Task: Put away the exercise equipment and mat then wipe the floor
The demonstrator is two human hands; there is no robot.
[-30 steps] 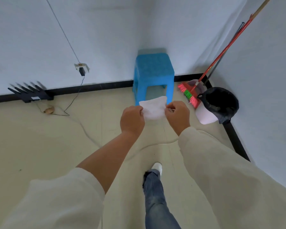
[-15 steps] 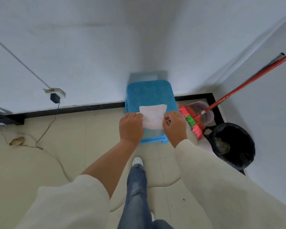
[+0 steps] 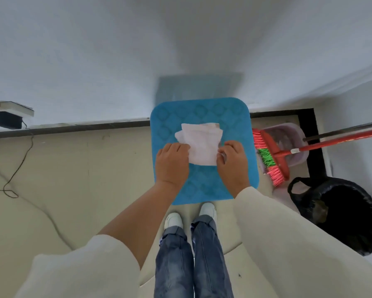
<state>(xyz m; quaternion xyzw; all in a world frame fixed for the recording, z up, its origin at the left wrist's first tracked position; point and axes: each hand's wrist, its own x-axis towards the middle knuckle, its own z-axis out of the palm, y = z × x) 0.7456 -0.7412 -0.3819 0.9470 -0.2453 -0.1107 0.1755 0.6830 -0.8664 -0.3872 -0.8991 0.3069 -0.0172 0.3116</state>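
White cloth (image 3: pixel 202 145) is pinched at both edges by left hand (image 3: pixel 172 163) and right hand (image 3: pixel 232 163) over blue stool (image 3: pixel 234 117); risk: it is dropped into bin (image 3: pixel 348 214) at right if grip loosens.

Both arms extend forward and downward, roughly parallel, palms turned down. Left hand (image 3: pixel 172 162): fingers curled, tips pinching the left edge of a white cloth (image 3: pixel 201 143). Left sleeve pushed up, forearm bare. Right hand (image 3: pixel 232 163): fingers curled, tips gripping the cloth's right edge. Right sleeve covers the arm to the wrist. Hands level, apart, knuckles facing up.
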